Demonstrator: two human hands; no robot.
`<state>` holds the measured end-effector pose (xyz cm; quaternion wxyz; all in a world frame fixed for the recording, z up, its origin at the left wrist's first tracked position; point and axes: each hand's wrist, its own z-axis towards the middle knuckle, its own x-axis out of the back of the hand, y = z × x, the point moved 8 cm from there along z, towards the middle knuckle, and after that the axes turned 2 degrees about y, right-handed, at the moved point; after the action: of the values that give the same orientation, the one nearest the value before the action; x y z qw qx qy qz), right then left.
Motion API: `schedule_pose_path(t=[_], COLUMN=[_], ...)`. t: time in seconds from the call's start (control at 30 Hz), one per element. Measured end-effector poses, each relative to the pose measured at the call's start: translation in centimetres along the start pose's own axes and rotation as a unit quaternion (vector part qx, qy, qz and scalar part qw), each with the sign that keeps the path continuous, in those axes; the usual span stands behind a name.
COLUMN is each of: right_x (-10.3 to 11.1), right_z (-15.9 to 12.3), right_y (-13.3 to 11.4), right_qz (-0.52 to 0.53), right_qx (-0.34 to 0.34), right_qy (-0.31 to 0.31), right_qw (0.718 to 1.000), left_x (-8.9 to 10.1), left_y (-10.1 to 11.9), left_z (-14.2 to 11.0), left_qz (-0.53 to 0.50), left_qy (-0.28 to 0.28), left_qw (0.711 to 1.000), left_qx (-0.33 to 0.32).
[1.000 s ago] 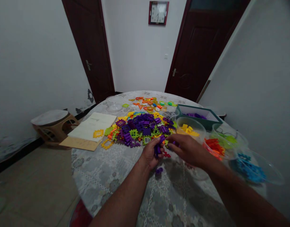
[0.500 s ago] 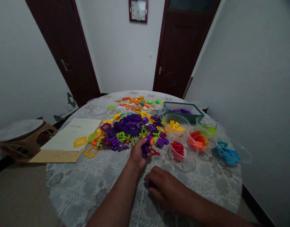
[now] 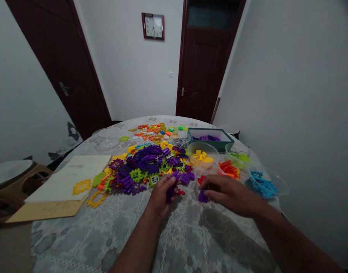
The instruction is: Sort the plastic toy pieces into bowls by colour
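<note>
My left hand (image 3: 160,196) is closed around several purple plastic building pieces (image 3: 176,176) in front of the mixed pile. Between the thumb and fingers of my right hand (image 3: 223,191) is a purple building piece (image 3: 202,196), held above the tablecloth to the right. A red piece (image 3: 180,192) lies on the cloth between the two hands. Just beyond my hands is the heap of interlocking pieces (image 3: 149,167), mostly purple with green, yellow and orange ones. Behind my right hand, a clear tub with red pieces (image 3: 201,179) is partly hidden.
Clear tubs hold yellow pieces (image 3: 202,156), orange-red pieces (image 3: 229,168) and blue pieces (image 3: 261,184) on the right. A green-edged box (image 3: 227,144) contains purple pieces. Paper sheets (image 3: 68,174) lie at left. Loose orange pieces (image 3: 153,132) are spread at the back.
My right hand reached down to the near cloth, where a purple piece lay, and has risen to the right with a purple piece. My left hand keeps its pieces. The camera has turned right.
</note>
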<state>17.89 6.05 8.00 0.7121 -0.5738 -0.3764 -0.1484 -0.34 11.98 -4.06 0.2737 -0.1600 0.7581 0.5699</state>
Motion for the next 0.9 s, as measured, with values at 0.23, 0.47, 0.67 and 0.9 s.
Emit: schedule_pose_path(t=[0.23,0.47,0.67,0.9], right_x=[13.4,11.0,-1.1,-2.3], right_z=[6.7,6.7,3.8,3.4], right_y=[7.0,7.0,0.8,0.1], right_qz=[-0.058,-0.024,0.041,0.060], right_qx=[-0.055,-0.052,0.026,0.024], right_qy=[0.327,0.320,0.083,0.056], right_qw=[0.942,0.946,0.995,0.996], left_x=[0.0,-0.2,-1.0,-1.0], left_y=[-0.5,-0.5,-1.1,-1.8], left_z=[0.1,-0.1,-0.6,-0.9], left_qz=[0.054,0.086,0.115,-0.011], left_qy=[-0.006,-0.025,-0.074,-0.061], left_qw=[0.999,0.996,0.991,0.994], left_qx=[-0.007,-0.006,0.013,0.086])
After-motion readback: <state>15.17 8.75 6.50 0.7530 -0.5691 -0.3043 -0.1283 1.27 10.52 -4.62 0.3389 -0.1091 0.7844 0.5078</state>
